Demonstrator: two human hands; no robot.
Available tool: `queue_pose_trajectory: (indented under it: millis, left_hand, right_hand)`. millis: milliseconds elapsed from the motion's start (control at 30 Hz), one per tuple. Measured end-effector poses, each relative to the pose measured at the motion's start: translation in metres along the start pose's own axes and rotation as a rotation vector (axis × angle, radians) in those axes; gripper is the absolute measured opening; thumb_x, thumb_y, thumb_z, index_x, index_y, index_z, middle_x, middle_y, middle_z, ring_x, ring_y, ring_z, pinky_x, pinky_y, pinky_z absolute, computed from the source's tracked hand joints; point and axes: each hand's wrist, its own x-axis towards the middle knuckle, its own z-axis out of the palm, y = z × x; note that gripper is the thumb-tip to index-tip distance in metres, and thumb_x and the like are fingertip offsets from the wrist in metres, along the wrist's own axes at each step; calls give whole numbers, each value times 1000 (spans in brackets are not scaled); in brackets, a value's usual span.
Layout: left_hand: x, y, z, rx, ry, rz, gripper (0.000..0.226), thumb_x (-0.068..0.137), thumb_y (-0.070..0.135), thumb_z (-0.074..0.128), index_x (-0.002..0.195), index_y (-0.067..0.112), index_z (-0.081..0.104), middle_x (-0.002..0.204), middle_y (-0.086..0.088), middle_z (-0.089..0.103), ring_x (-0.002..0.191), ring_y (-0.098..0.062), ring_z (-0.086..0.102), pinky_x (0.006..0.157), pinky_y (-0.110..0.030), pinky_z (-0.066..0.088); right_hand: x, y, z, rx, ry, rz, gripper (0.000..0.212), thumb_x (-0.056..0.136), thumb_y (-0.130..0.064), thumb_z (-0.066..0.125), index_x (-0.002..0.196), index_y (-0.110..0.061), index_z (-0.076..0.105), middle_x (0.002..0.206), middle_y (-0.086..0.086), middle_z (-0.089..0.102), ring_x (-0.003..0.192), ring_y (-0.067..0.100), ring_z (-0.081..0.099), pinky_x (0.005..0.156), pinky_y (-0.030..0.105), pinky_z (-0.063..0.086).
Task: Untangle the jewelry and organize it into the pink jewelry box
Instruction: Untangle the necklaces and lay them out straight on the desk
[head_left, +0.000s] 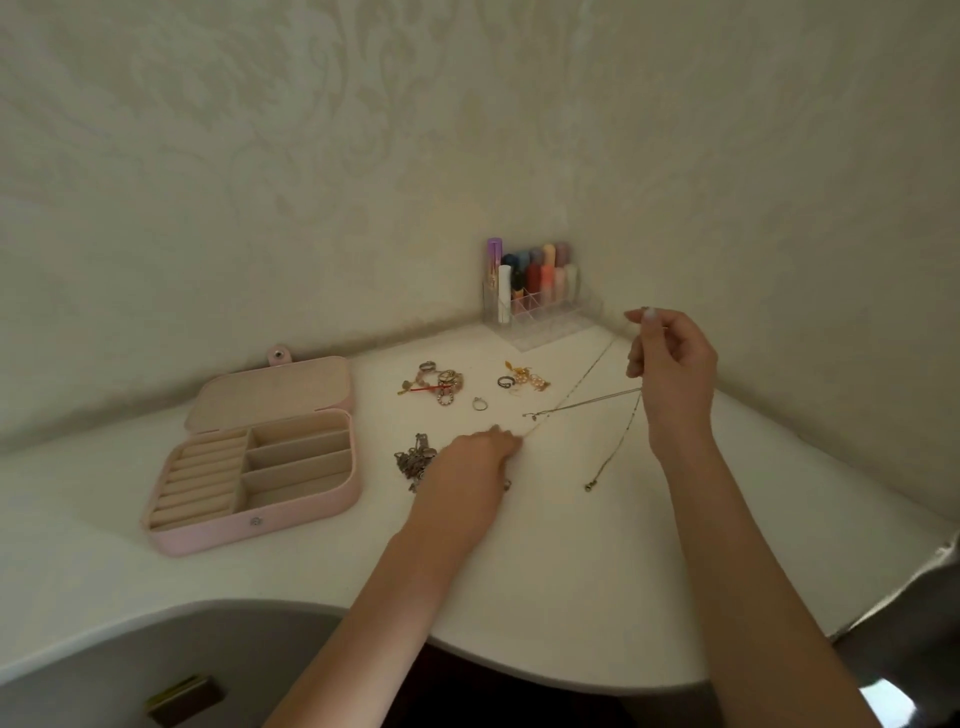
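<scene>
Both hands on the thin chains, pink jewelry box (291, 512) open at the desk's left side.
Our right hand (672, 364) pinches chain (613, 397) up off the white desk (571, 571) near the back-right corner; left hand (470, 460) pinches the other chain (571, 387) at desk level. Ring pile (439, 384), gold earrings (527, 376), lone ring (479, 404) mid-desk; dark chain clump (413, 457) touches our left hand.

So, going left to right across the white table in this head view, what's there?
Open pink jewelry box → dark tangled chain heap → left hand → thin silver chains → raised right hand.
</scene>
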Motion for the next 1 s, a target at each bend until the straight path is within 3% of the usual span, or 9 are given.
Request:
queue_pose_trajectory:
  millis: [133,300,367,433,533,633,700,900,1000]
  left_hand:
    - [-5,-4,-9,81,98,-166,39,83,-8,42,111,8,63,118,-12,60,111,-28,54,88,-37,44]
    - [-5,-2,-6,5,169,-205,52,83,-8,44,128,15,53,137,-8,49,129,-24,43,98,-35,40]
    - [-4,3,-5,-15,264,-156,54,82,-9,45,129,16,51,147,-6,39,140,-20,29,104,-29,33]
    - [1,17,-4,-165,292,-37,56,83,-2,53,134,20,45,146,1,40,137,-13,33,102,-17,26]
    - [16,40,1,-621,79,-49,60,80,21,68,133,24,41,123,11,58,110,-3,55,94,-19,40]
    - [26,43,12,-813,76,-90,17,91,18,56,108,15,55,78,3,67,65,-7,64,70,-25,52]
    - [27,39,17,-781,117,-101,18,97,14,43,98,16,62,62,4,52,46,-5,50,53,-22,47]
    - [24,33,16,-546,158,-49,24,97,8,44,106,11,67,75,-1,64,58,7,51,62,-9,37]
    - [25,37,26,-396,124,-49,27,94,2,45,110,7,66,97,-12,70,66,-13,60,77,-25,50]
  right_hand:
    - [-1,-2,1,54,-53,15,20,98,-19,47,93,-13,66,60,-2,50,51,5,45,54,17,43]
    - [-6,-9,5,45,-202,22,20,98,-18,47,90,-18,66,62,-2,51,55,7,46,57,19,44]
    - [-10,-14,6,64,-408,58,21,98,-16,46,92,-16,67,64,-2,56,58,8,50,60,20,46]
    - [-15,-19,9,15,-666,83,21,97,-15,47,94,-15,68,67,0,61,61,11,55,63,20,49]
    - [-17,-30,12,-66,-868,80,21,97,-16,48,94,-15,69,70,-1,65,70,16,60,71,25,53]
    - [-6,-38,4,-68,-834,91,19,96,-13,49,96,-14,68,71,-2,68,63,10,58,67,21,53]
    - [6,-36,-6,-86,-740,81,15,95,-10,51,95,-13,65,73,2,68,59,10,57,63,21,53]
    - [40,10,-49,-306,-367,93,9,89,-8,61,85,-7,53,71,8,69,46,3,55,53,17,50]
    - [38,38,-65,-440,-324,73,12,85,-8,66,80,-5,55,69,5,68,47,1,54,54,18,48]
